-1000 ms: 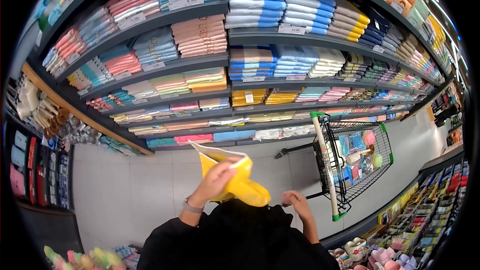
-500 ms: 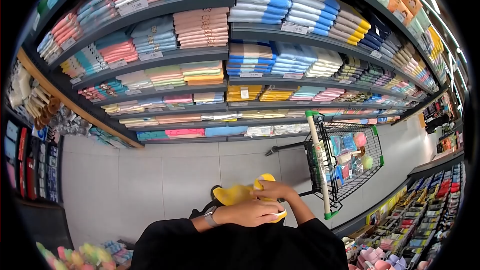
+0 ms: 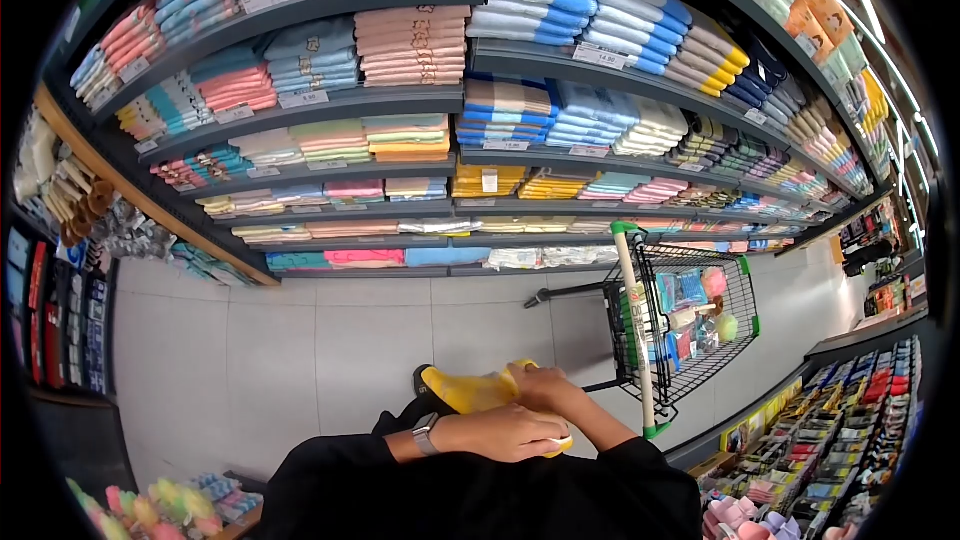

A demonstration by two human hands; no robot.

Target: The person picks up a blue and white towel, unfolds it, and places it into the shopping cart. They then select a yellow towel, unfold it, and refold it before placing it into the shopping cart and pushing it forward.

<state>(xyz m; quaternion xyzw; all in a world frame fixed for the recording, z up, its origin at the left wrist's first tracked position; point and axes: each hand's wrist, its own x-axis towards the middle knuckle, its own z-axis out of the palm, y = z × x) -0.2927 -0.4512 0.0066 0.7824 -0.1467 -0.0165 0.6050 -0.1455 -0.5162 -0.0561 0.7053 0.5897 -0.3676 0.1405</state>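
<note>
My right hand (image 3: 541, 387) is closed on the end of a long yellow slipper (image 3: 478, 392). Its far end reaches left to a black shoe (image 3: 428, 388) on the floor side of my body and overlaps it in this view. Nearer to me, my left hand (image 3: 515, 432), with a watch (image 3: 424, 434) on its wrist, is curled over a second yellow slipper (image 3: 560, 444). Only a yellow and white edge of that one shows past the fingers; the rest is hidden. Both hands are close together in front of my dark clothing.
A shopping cart (image 3: 690, 312) with several goods stands to the right, its handle (image 3: 637, 330) toward me. Shelves of folded towels (image 3: 410, 48) run along the front. A rack of packaged goods (image 3: 800, 420) and pastel clogs (image 3: 735, 515) lie at lower right; colourful fluffy items (image 3: 150, 510) at lower left.
The blurred yellow slipper has steadied. My right hand has moved slightly down and right, covering more of its end. The view has shifted a little.
</note>
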